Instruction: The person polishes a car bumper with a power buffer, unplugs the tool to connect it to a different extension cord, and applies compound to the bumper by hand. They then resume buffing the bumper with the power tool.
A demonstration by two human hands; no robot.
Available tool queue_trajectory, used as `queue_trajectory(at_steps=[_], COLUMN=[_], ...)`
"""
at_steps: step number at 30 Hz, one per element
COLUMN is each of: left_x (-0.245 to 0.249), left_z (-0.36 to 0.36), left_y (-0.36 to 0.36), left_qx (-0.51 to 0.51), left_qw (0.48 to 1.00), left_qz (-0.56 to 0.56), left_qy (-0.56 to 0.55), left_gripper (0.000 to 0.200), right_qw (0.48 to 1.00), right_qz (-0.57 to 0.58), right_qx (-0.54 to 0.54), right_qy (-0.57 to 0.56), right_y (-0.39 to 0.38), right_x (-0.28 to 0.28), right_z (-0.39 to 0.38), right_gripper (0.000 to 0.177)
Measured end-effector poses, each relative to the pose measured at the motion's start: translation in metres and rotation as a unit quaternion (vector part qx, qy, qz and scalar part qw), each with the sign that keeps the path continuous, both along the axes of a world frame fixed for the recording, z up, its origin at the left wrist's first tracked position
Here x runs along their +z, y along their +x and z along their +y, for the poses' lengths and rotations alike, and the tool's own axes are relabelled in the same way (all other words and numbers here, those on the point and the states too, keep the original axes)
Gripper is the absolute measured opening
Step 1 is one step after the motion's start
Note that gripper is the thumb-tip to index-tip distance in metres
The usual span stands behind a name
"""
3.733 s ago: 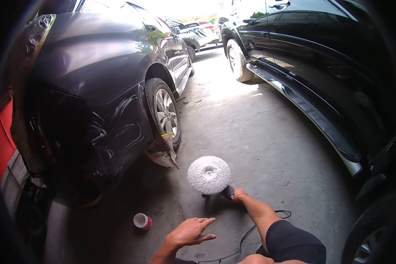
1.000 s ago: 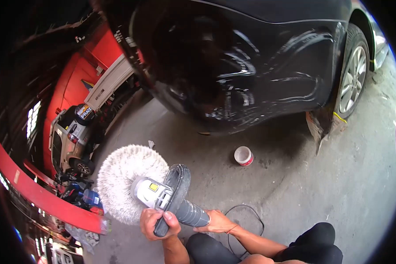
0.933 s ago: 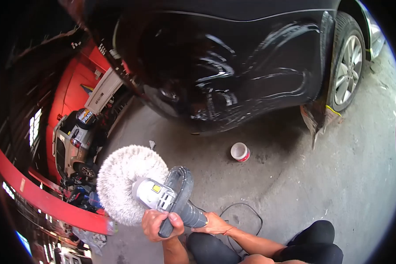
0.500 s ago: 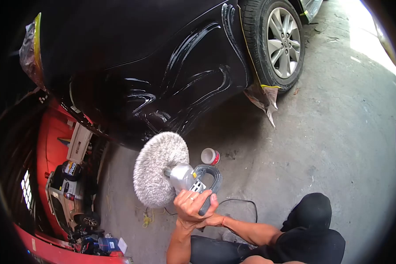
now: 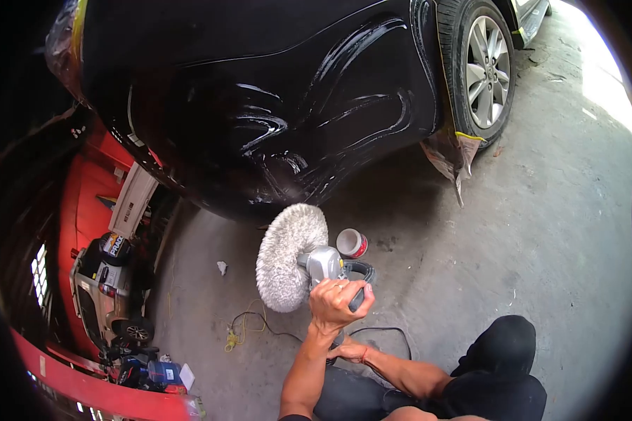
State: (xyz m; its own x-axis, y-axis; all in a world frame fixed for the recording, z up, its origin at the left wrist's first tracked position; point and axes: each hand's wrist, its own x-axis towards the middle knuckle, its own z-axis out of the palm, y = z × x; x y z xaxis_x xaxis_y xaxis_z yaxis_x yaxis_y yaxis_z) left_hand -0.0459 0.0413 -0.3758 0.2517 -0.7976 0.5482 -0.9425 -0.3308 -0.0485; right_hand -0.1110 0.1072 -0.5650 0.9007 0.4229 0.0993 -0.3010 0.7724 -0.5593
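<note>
**Polisher held up near the smeared rear panel**

Left hand (image 5: 338, 302): fingers wrapped fully round the black loop handle (image 5: 362, 272) of the rotary polisher (image 5: 324, 262), a ring visible on one finger. Firm closed grip.

Right hand (image 5: 350, 349): lower, at the tail end of the tool, partly hidden under the left wrist. Whether it is closed cannot be told.

The tool is off the ground in front of the crouching person. Its wool pad (image 5: 288, 256) stands on edge, just below the black car panel (image 5: 295, 119); contact is unclear. The panel carries pale curved streaks of compound.

A small red-labelled tub (image 5: 352, 243) stands on the concrete floor (image 5: 541, 231) just behind the tool's head. The power cord (image 5: 386, 330) loops on the floor by the right forearm. Masking paper (image 5: 451, 151) hangs beside the alloy wheel (image 5: 488, 70).
</note>
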Motion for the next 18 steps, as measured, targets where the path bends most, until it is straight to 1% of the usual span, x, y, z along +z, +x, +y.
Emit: queue_trajectory(at_steps=[1,5,7,8,10,12,14,15,17,18], left_x=[0.005,0.002,0.006,0.008,0.009,0.006,0.003,0.0,-0.006,-0.008], left_z=[-0.002,-0.005,-0.007,-0.008,-0.016,-0.026,-0.04,-0.046,-0.058,-0.069], left_y=[-0.003,0.0,-0.003,-0.006,-0.01,-0.009,-0.009,-0.011,-0.01,-0.005], left_qx=[-0.003,0.001,0.0,0.0,-0.008,-0.01,-0.025,-0.022,-0.024,-0.043], left_qw=[1.0,1.0,1.0,1.0,1.0,1.0,0.999,0.999,0.999,0.999], left_qz=[0.003,0.006,0.019,0.023,-0.01,-0.02,-0.036,-0.043,-0.048,-0.032], left_qy=[0.009,-0.009,-0.01,-0.006,-0.007,-0.006,-0.005,0.002,0.008,0.009], left_gripper=[0.008,0.007,0.006,0.006,0.006,0.006,0.005,0.005,0.005,0.006], right_qw=[0.999,0.999,0.999,0.999,0.991,0.992,0.995,0.995,0.995,0.995], right_qz=[-0.004,0.007,0.006,0.011,-0.004,0.0,-0.034,-0.022,-0.012,-0.005], right_qx=[-0.028,-0.003,-0.049,-0.05,-0.064,-0.065,-0.08,-0.092,-0.1,-0.099], right_qy=[0.016,0.031,-0.018,-0.014,-0.115,-0.106,-0.043,-0.014,-0.017,-0.022], right_y=[0.001,0.005,0.006,0.007,0.008,0.012,0.016,0.016,0.016,0.016], right_x=[0.005,-0.007,-0.005,-0.005,0.008,-0.002,-0.007,-0.008,-0.014,-0.012], right_z=[-0.002,-0.009,-0.018,-0.023,-0.049,-0.049,-0.057,-0.059,-0.068,-0.077], right_gripper=[0.065,0.064,0.064,0.064,0.066,0.067,0.067,0.067,0.069,0.07])
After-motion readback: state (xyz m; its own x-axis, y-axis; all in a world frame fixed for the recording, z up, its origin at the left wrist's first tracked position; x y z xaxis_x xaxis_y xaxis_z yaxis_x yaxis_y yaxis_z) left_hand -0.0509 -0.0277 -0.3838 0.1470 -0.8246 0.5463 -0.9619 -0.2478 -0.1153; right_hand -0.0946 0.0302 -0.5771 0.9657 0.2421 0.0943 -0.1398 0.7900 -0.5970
